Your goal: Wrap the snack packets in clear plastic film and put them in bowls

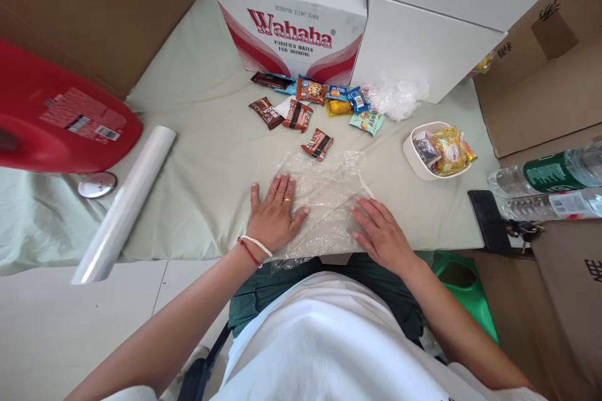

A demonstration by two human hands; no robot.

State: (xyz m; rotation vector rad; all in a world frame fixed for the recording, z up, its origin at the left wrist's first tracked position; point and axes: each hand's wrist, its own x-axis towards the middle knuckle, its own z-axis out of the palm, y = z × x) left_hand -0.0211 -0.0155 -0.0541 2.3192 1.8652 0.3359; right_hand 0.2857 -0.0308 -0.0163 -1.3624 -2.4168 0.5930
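Note:
A clear plastic bag (324, 200) lies spread over the cloth-covered table in front of me, its lower end hanging past the edge. My left hand (275, 213) rests flat on its left side, fingers spread, palm down. On the right side, my right hand (380, 232) touches the bag with its fingers stretched out and slightly bent. Just beyond the bag lies a brown snack packet (318, 144). Farther back are another brown packet (297, 116), a dark cocoa packet (266, 113) and a mint-green packet (367, 121).
A white tub (414, 153) of wrapped snacks stands to the right, near bottles (555, 172) and a black phone (488, 220). Crumpled clear plastic (397, 99) lies by the white boxes. At left are a plastic film roll (125, 203) and a red jug (61, 106). A Wahaha carton (291, 28) stands behind.

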